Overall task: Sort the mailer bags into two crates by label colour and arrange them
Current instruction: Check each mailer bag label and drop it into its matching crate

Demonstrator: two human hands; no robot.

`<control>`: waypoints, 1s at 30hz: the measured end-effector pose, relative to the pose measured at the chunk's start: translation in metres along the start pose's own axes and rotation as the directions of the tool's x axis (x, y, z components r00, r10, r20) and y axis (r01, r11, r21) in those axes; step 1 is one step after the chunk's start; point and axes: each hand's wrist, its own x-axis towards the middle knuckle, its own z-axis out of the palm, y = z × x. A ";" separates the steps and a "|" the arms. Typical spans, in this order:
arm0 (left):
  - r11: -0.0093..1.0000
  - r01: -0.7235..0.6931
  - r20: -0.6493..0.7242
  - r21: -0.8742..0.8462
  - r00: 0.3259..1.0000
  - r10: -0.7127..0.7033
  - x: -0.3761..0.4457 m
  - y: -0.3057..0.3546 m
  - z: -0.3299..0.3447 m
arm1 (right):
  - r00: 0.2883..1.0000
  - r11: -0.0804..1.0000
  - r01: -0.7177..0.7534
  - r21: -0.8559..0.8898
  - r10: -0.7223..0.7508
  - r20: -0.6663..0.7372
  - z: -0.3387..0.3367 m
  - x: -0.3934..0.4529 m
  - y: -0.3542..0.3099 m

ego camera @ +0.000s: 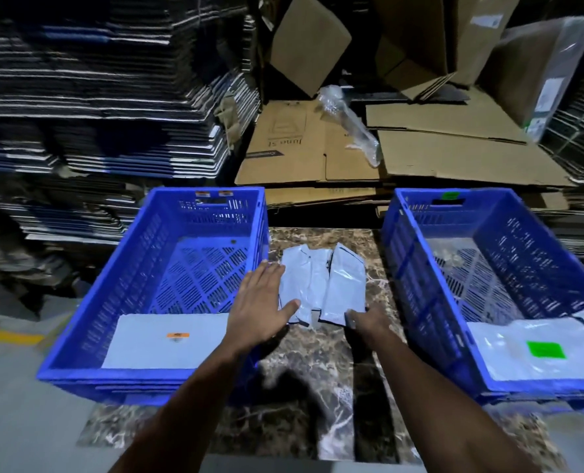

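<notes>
The room is looking dim, and the far corners are fading to black. Light is falling from above onto the middle. The left hand [261,303] is throwing a dark shadow onto the bench [321,380] near the person. The shiny grey bags [321,283] are gleaming with small white glints. The far left stacks of flat card [106,80] are looking smeared and blurry. Straight lines are bending at the edges, so the blue crates [79,336] are leaning outward.
</notes>
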 end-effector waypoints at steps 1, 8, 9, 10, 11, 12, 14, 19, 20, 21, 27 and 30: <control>1.000 0.008 -0.008 -0.028 1.000 -0.008 0.000 0.000 -0.001 | 0.999 0.999 -0.031 0.026 0.031 0.014 0.001 0.002 -0.001; 0.988 0.025 -0.024 -0.155 0.999 -0.029 -0.004 -0.001 -0.006 | 0.988 0.990 -0.121 0.068 0.113 0.103 0.021 0.013 -0.003; 0.986 0.029 -0.023 -0.165 0.999 -0.033 -0.004 -0.002 -0.007 | 0.983 0.986 -0.145 0.083 0.134 0.128 0.024 0.019 -0.001; 0.985 0.031 -0.022 -0.171 0.999 -0.035 -0.005 -0.002 -0.007 | 0.979 0.984 -0.151 0.093 0.135 0.152 0.026 0.018 -0.002; 0.985 0.030 -0.021 -0.172 0.999 -0.034 -0.005 -0.001 -0.008 | 0.978 0.984 -0.147 0.104 0.128 0.166 0.028 0.017 -0.004; 0.986 0.028 -0.022 -0.165 0.999 -0.032 -0.006 -0.001 -0.008 | 0.980 0.982 -0.126 0.139 0.102 0.169 0.028 0.016 -0.005; 0.990 0.020 -0.022 -0.143 0.999 -0.023 -0.006 0.001 -0.008 | 0.985 0.971 -0.100 0.216 0.065 0.162 0.024 0.013 -0.007; 0.998 0.014 0.029 -0.064 1.000 -0.012 -0.005 0.003 -0.003 | 0.964 0.935 0.108 0.338 -0.182 0.196 -0.011 -0.023 0.004; 0.999 0.007 0.052 -0.035 0.999 -0.006 -0.006 0.005 -0.002 | 0.946 0.914 0.146 0.379 -0.241 0.218 -0.021 -0.042 0.003; 1.000 0.004 0.080 -0.028 0.997 -0.002 -0.007 0.008 0.000 | 0.926 0.897 0.175 0.407 -0.290 0.240 -0.031 -0.060 0.001; 0.626 0.183 0.171 -0.758 0.982 -0.080 -0.025 0.057 0.012 | 0.806 0.840 0.318 0.439 -0.483 0.342 -0.070 -0.137 0.005; 0.454 0.189 0.153 -0.871 0.981 -0.117 -0.034 0.072 0.020 | 0.790 0.802 0.391 0.452 -0.544 0.282 -0.089 -0.156 -0.002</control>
